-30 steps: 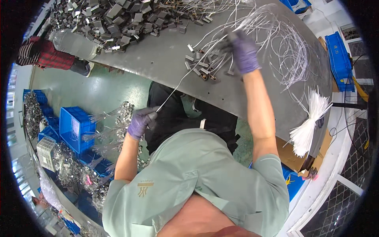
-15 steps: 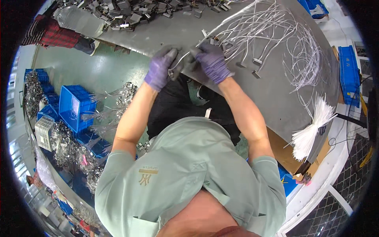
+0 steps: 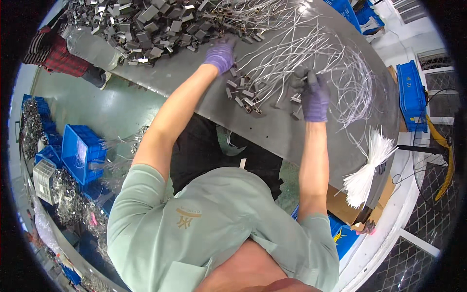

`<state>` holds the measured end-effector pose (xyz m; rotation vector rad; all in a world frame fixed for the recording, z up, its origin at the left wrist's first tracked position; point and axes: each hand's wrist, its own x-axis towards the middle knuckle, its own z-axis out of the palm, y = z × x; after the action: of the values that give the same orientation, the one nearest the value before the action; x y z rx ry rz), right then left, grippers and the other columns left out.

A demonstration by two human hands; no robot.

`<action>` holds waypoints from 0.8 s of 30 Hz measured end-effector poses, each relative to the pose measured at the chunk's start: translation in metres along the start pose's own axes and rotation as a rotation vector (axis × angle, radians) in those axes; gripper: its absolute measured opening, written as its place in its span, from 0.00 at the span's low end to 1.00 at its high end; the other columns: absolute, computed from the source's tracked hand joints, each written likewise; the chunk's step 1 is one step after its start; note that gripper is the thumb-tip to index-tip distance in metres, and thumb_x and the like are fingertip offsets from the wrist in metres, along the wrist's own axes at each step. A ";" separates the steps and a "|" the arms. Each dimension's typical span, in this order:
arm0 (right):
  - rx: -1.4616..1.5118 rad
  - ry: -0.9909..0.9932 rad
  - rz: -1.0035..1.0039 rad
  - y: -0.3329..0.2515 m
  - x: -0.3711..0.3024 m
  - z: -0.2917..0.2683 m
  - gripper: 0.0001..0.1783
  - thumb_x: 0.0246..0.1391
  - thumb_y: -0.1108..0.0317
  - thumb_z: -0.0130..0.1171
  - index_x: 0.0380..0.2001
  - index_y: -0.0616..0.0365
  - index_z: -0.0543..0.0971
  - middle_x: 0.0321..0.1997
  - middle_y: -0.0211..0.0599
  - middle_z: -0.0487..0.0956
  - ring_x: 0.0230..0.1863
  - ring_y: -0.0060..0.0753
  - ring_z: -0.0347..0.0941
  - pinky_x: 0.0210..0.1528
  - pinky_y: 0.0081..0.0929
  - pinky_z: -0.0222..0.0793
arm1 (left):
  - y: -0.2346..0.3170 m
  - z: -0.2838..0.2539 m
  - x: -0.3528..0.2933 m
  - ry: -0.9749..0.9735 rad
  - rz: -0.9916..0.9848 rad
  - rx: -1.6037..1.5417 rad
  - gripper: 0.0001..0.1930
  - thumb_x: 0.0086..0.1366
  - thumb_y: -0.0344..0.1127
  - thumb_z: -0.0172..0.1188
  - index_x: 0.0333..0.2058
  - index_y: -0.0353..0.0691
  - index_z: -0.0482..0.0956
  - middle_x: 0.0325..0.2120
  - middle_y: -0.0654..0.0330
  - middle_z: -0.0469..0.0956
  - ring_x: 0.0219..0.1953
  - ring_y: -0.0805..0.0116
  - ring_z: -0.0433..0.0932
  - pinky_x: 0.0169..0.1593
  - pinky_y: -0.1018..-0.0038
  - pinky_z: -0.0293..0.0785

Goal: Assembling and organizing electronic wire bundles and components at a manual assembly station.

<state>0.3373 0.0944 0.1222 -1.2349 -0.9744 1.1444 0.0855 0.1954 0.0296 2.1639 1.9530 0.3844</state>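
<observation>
two gloved hands (image 3: 221,53), one bundle of white ties (image 3: 367,168), two blue crates (image 3: 80,153).

A bare strip of worktop (image 3: 194,82) is lying open between the block heap (image 3: 141,24) and the near edge, giving room beside the left hand (image 3: 220,54). Small connectors (image 3: 242,95) are crowding the spot between that hand and the right hand (image 3: 315,96). White wires (image 3: 311,53) are sprawling behind the right hand, tangling any path there. A white tie bundle (image 3: 367,170) is hanging off the worktop's near right edge.
</observation>
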 end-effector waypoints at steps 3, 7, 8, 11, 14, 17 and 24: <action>-0.074 -0.015 -0.053 0.025 -0.003 -0.014 0.18 0.51 0.56 0.58 0.34 0.62 0.76 0.21 0.31 0.75 0.20 0.20 0.69 0.20 0.17 0.62 | -0.028 0.027 0.023 0.016 0.038 0.070 0.20 0.57 0.37 0.53 0.50 0.42 0.69 0.46 0.45 0.72 0.48 0.46 0.71 0.51 0.58 0.67; -0.332 -0.144 -0.060 0.050 -0.018 0.001 0.20 0.50 0.54 0.61 0.33 0.62 0.76 0.23 0.33 0.76 0.19 0.21 0.69 0.21 0.20 0.66 | -0.057 0.032 0.007 0.069 0.107 -0.068 0.16 0.56 0.40 0.55 0.41 0.38 0.74 0.39 0.44 0.75 0.42 0.46 0.74 0.46 0.58 0.69; -0.421 -0.208 -0.115 0.067 -0.018 0.004 0.20 0.50 0.54 0.61 0.34 0.63 0.75 0.24 0.34 0.76 0.20 0.23 0.70 0.21 0.21 0.66 | -0.059 0.026 -0.009 0.118 0.142 -0.153 0.17 0.55 0.43 0.56 0.36 0.35 0.75 0.35 0.42 0.76 0.39 0.47 0.76 0.42 0.58 0.71; -0.160 -0.421 0.284 0.068 -0.047 0.049 0.19 0.53 0.57 0.57 0.39 0.63 0.74 0.28 0.38 0.78 0.27 0.29 0.75 0.27 0.25 0.70 | -0.058 -0.010 -0.076 -0.058 -0.154 -0.561 0.20 0.54 0.46 0.57 0.35 0.32 0.75 0.32 0.44 0.77 0.36 0.52 0.78 0.40 0.62 0.71; 0.055 -0.547 0.400 0.123 -0.061 0.088 0.17 0.54 0.60 0.54 0.40 0.63 0.75 0.32 0.41 0.78 0.30 0.32 0.76 0.32 0.28 0.73 | -0.082 -0.034 -0.156 -0.147 -0.165 -0.903 0.20 0.56 0.44 0.58 0.40 0.32 0.72 0.32 0.54 0.76 0.35 0.67 0.74 0.40 0.72 0.70; 0.337 -0.595 0.543 0.150 -0.063 0.130 0.16 0.56 0.64 0.52 0.43 0.62 0.71 0.35 0.45 0.78 0.33 0.40 0.77 0.32 0.32 0.75 | -0.076 -0.060 -0.242 -0.159 -0.383 -0.988 0.19 0.57 0.39 0.56 0.44 0.32 0.73 0.30 0.58 0.76 0.31 0.72 0.73 0.36 0.78 0.69; 0.312 -0.420 0.559 0.165 -0.043 0.173 0.18 0.57 0.67 0.50 0.49 0.62 0.64 0.36 0.48 0.79 0.31 0.46 0.79 0.26 0.33 0.75 | -0.113 -0.056 -0.409 -0.175 -0.634 -1.325 0.13 0.53 0.33 0.58 0.35 0.29 0.76 0.15 0.60 0.70 0.14 0.71 0.67 0.18 0.75 0.61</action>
<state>0.1415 0.0810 -0.0217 -1.0555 -0.7193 1.9741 -0.0764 -0.2005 0.0226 0.6927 1.4179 0.9423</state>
